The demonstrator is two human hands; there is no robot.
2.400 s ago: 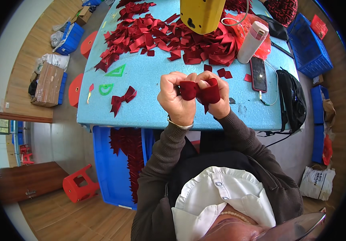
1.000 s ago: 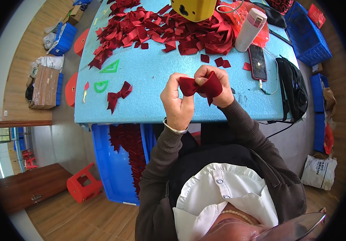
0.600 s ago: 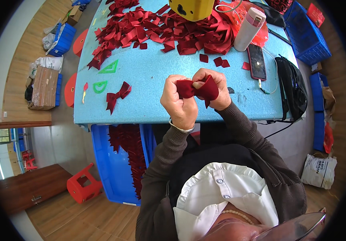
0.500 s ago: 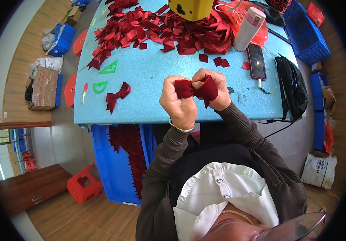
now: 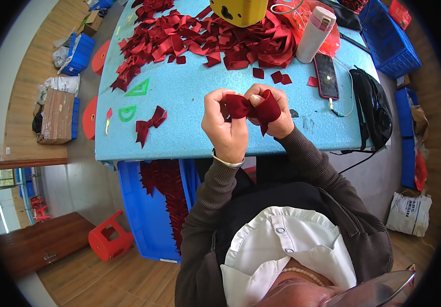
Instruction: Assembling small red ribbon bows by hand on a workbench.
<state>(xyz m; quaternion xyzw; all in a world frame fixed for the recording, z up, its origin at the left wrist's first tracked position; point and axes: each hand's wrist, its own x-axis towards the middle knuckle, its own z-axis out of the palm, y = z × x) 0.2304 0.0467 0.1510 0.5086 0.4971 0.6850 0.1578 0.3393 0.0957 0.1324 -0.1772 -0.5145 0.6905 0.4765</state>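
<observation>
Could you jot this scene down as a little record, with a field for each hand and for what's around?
Left hand: pinching the left loop of a dark red bow
Right hand: holding the bow's right loop, thumb near its middle
Table: light blue
Left on table: second bow, green triangle, green protractor
Far side: heap of red ribbon pieces
Right on table: white bottle, phone with cable plugged in
Below table edge: blue bin containing dark red ribbon

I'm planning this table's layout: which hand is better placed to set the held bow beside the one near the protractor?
Probably left: the left hand, gripping the held bow, is nearer the lying bow, with tabletop between. The right hand grips the held one too, but farther away.
</observation>
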